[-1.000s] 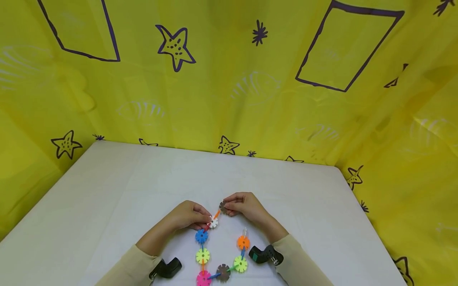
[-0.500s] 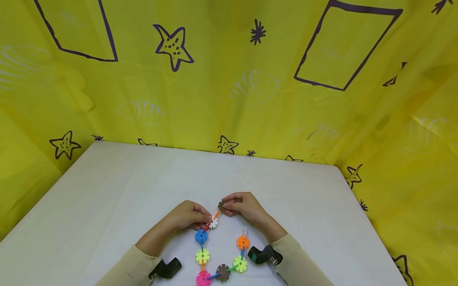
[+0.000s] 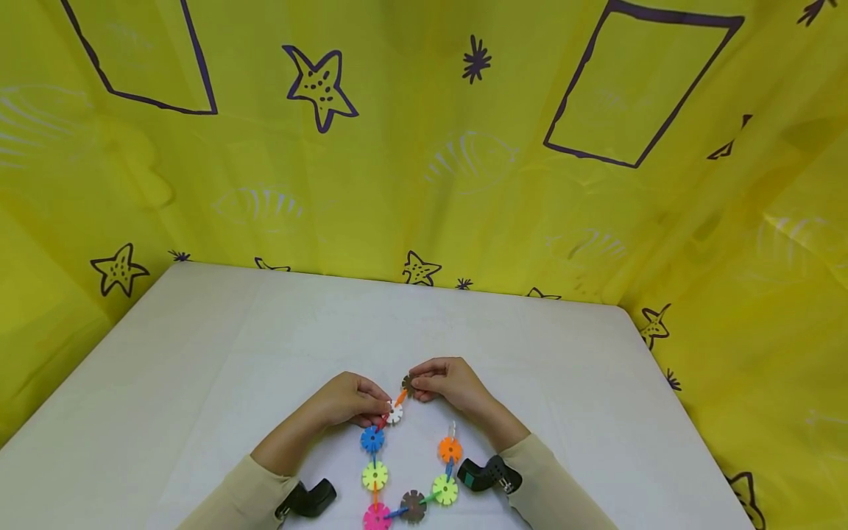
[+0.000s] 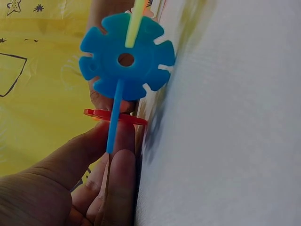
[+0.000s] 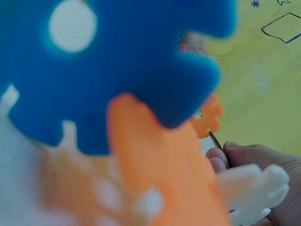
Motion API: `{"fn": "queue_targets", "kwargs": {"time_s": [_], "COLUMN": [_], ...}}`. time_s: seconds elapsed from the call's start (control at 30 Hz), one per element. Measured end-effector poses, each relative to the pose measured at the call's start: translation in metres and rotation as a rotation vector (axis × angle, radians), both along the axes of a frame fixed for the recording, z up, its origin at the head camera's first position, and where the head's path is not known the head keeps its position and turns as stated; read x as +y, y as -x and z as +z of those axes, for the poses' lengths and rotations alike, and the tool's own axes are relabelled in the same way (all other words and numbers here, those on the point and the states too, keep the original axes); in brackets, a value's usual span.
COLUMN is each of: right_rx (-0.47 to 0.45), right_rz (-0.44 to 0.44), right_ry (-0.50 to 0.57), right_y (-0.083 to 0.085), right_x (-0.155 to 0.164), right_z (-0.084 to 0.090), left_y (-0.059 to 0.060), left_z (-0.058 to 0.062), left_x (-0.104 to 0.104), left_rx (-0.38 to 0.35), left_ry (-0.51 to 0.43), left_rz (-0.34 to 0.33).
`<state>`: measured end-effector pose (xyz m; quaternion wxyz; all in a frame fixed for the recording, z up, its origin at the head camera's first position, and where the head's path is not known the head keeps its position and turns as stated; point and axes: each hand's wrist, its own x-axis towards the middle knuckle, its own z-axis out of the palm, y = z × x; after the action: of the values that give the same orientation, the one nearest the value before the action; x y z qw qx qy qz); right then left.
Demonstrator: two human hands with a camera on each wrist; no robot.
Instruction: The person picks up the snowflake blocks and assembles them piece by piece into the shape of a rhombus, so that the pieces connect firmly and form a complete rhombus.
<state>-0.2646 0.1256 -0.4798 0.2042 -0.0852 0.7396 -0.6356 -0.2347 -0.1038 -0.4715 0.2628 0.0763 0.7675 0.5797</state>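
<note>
A chain of coloured snowflake discs lies on the white table (image 3: pixel 199 346). My left hand (image 3: pixel 351 401) pinches the white disc (image 3: pixel 394 413) at the chain's upper left end. My right hand (image 3: pixel 447 381) pinches a brown disc (image 3: pixel 407 383) joined to the white one by an orange piece (image 3: pixel 400 397). Below run a blue disc (image 3: pixel 372 439), a yellow-green disc (image 3: pixel 375 475), a pink disc (image 3: pixel 376 517), another brown disc (image 3: pixel 413 505), a green disc (image 3: pixel 445 489) and an orange disc (image 3: pixel 450 449). The left wrist view shows the blue disc (image 4: pixel 126 59) close up above my fingers (image 4: pixel 115 174). A blurred blue disc (image 5: pixel 117 61) fills the right wrist view.
Yellow cloth (image 3: pixel 424 147) with drawn stars and shapes hangs behind and beside the table. Black wrist cameras (image 3: pixel 311 497) sit at both sleeves. Bare table surface stretches left, right and beyond my hands.
My right hand has shifted the brown disc slightly left toward the white disc. The left hand and the rest of the chain have stayed in place.
</note>
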Motion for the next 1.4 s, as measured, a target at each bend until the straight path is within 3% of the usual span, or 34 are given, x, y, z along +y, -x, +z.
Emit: {"fn": "queue_targets", "kwargs": {"time_s": [0.9, 1.4], "right_rx": [0.005, -0.001], "right_rz": [-0.061, -0.032], "right_ry": [-0.007, 0.022], "right_y": [-0.0025, -0.0062], "right_x": [-0.0051, -0.0081], "right_z": [0.0003, 0.0037], "left_y": [0.0, -0.0004], "left_z": [0.0003, 0.0005], "left_x": [0.0013, 0.0017], "left_rx": [0.002, -0.001], "left_ry": [0.013, 0.008], "left_rz": [0.015, 0.043]}}
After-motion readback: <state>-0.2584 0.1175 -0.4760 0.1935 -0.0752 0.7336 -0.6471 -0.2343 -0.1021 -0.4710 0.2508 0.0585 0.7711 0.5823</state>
